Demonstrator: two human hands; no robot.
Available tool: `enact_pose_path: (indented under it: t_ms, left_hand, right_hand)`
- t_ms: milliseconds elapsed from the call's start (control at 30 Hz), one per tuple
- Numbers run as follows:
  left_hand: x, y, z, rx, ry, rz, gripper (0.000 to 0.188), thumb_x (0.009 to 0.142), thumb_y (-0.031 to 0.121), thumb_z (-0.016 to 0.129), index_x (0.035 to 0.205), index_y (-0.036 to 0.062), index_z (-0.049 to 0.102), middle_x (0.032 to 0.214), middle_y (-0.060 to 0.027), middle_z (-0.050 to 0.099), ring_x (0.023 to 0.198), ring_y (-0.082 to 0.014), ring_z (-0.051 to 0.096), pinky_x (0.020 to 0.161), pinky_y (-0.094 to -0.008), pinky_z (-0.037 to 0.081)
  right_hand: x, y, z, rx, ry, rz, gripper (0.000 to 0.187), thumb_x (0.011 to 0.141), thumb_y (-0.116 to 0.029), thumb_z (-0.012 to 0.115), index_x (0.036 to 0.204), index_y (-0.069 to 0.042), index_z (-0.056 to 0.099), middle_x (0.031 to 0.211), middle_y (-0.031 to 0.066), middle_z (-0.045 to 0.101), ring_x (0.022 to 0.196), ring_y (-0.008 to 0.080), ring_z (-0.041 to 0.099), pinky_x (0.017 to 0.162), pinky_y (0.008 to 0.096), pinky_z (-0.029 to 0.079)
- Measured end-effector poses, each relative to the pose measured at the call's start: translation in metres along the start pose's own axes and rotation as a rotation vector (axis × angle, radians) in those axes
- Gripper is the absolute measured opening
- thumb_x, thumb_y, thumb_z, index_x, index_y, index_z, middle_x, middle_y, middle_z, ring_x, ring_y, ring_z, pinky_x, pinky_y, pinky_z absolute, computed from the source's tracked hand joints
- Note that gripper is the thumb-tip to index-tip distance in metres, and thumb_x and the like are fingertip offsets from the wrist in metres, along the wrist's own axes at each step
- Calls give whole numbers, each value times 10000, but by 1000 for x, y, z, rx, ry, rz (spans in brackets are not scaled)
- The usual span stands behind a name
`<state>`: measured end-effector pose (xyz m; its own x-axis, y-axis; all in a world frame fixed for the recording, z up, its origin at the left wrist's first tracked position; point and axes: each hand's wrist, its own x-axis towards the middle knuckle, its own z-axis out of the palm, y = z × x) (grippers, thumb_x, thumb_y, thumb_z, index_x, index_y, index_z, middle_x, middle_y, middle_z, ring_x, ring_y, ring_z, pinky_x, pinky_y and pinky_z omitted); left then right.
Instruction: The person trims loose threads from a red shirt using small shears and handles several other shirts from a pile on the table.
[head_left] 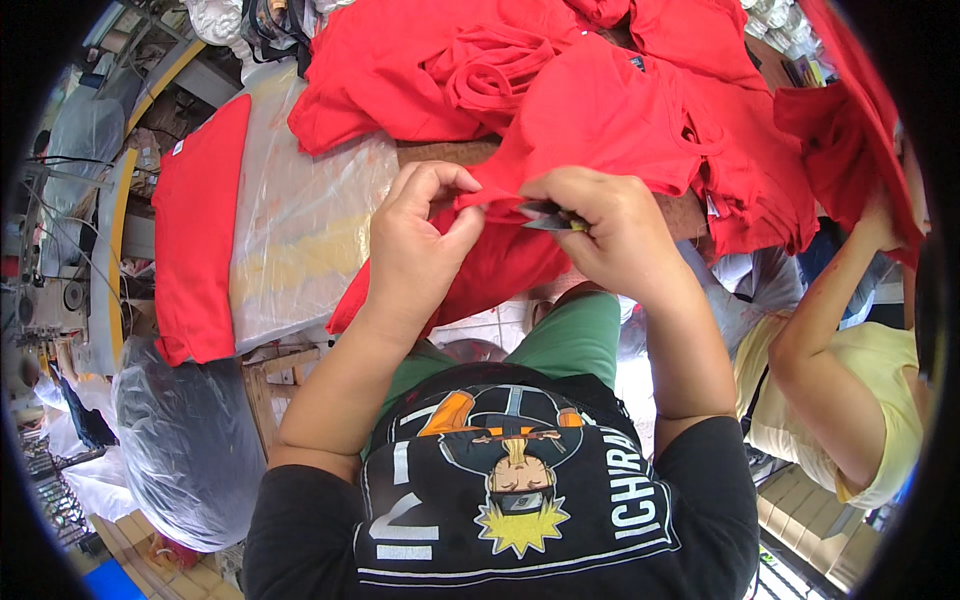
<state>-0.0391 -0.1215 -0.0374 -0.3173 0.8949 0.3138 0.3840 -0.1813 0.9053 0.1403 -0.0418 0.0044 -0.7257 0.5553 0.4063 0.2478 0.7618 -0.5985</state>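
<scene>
The left hand [425,230] pinches one bright-red cloth garment [590,125] draped over the brown surface [455,152]; the right hand [615,225] holds one pair of pointed dark-metal snips [545,217] beside it. One folded red garment [203,225] lies farther left.

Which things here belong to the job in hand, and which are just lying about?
Likely in the job:
- red cloth, pinched by the left hand
- snips, in the right hand
- piled red shirts

Apparently lying about:
- plastic sheet
- bulging plastic bag
</scene>
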Motion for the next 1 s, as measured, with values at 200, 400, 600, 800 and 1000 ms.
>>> enact_pose_path:
  t_ms: [200, 400, 600, 800, 1000]
  left_hand:
    - [-6, 13, -4, -629, -331, -323, 316, 818, -46, 605, 1123, -9, 535, 1101, -99, 604, 1012, -134, 589, 902, -283, 474]
    - [-6, 17, -11, -719, -368, -307, 516, 860, -57, 564, 1355, -26, 421, 1215, -137, 576, 1101, -154, 570, 977, -284, 441]
    - [-9, 15, -8, -738, -304, -308, 540, 882, -53, 552, 1393, -24, 383, 1247, -153, 566, 1119, -145, 560, 983, -275, 432]
    - [-11, 21, -2, -643, -288, -239, 510, 881, -68, 546, 1372, -7, 426, 1203, -130, 606, 1075, -132, 582, 950, -268, 460]
    - [-7, 21, -4, -628, -221, -296, 393, 880, -53, 556, 1270, -10, 541, 1156, -102, 633, 1046, -117, 588, 937, -260, 463]
  right_hand:
    - [11, 21, 14, 44, 233, 89, 198, 770, -3, 638, 965, -33, 641, 852, 148, 651, 763, 301, 649, 671, 345, 508]
    - [9, 16, 21, 88, 283, 154, 174, 803, 0, 656, 972, -42, 664, 892, 112, 658, 797, 258, 654, 687, 314, 503]
    - [0, -11, 15, 117, 181, 24, 230, 756, 12, 684, 967, -78, 673, 825, 63, 612, 733, 180, 625, 636, 290, 495]
    - [-3, -12, 24, -125, 220, -118, 269, 670, -35, 723, 921, -110, 662, 845, 43, 596, 647, 223, 628, 534, 320, 503]
    - [-7, -17, 13, -84, 242, -26, 194, 699, -59, 730, 866, -65, 631, 832, 50, 608, 646, 210, 625, 535, 316, 492]
